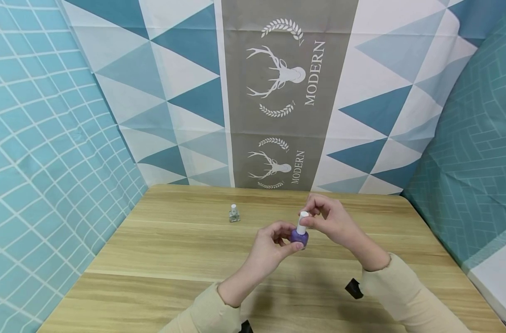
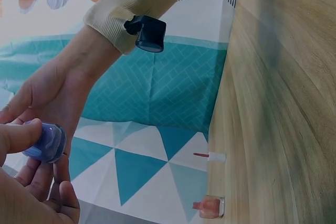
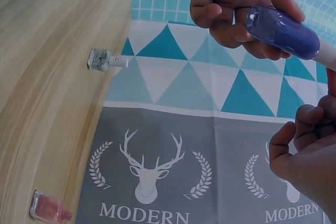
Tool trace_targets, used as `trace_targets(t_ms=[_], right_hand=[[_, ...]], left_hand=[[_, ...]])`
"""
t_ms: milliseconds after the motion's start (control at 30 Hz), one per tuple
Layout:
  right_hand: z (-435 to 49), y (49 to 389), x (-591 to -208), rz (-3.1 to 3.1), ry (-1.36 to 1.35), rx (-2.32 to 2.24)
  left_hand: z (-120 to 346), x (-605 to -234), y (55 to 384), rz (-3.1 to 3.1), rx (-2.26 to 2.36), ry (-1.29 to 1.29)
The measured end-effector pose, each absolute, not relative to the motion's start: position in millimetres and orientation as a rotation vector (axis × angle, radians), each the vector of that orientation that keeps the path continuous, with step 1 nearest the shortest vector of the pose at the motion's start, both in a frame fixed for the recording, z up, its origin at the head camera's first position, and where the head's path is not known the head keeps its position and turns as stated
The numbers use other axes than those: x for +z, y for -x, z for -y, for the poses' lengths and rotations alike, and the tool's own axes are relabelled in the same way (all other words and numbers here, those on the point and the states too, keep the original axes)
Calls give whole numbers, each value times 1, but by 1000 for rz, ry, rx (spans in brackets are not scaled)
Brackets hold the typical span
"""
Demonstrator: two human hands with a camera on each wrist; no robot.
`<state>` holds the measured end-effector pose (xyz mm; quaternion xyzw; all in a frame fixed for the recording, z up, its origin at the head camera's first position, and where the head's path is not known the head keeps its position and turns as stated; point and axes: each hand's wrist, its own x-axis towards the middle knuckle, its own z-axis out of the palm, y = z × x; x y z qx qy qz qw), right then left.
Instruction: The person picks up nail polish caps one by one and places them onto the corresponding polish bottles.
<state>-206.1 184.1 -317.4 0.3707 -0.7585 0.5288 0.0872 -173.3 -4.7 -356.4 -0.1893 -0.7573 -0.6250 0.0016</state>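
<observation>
My left hand (image 1: 269, 245) grips a small bottle of purple nail polish (image 1: 299, 237) by its body, thumb on the near side, above the table. The fingers and thumb of my right hand (image 1: 329, 219) pinch the white cap (image 1: 302, 225) at its top; the cap sits on the bottle's neck. The right wrist view shows the bottle tilted, its glass base facing the camera. An uncapped bottle of pink nail polish (image 2: 211, 206) stands on the table in the left wrist view. Beside it a white cap stands with its brush (image 2: 200, 155) pointing up.
A clear nail polish bottle (image 1: 234, 215) with a white cap stands on the wooden table (image 1: 173, 249), left of my hands. Patterned cloth (image 1: 273, 115) hangs along the table's back edge, and tiled-pattern cloth (image 1: 40, 138) rises at the left.
</observation>
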Motion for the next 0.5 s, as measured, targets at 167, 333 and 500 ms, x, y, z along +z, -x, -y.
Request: trace_targets(t_ms=[167,333,500], right_hand=[[-183,207,-319,2197,-1142,1596],[-185,207,-318,2225,-1167,1570],[-189,207,-318,2329,-1216,1527]], left_hand=[[5,-357,173,2371,-1960,595],[6,-357,174,2368,-1962,599],[7,-357,174,2364,-1973,615]])
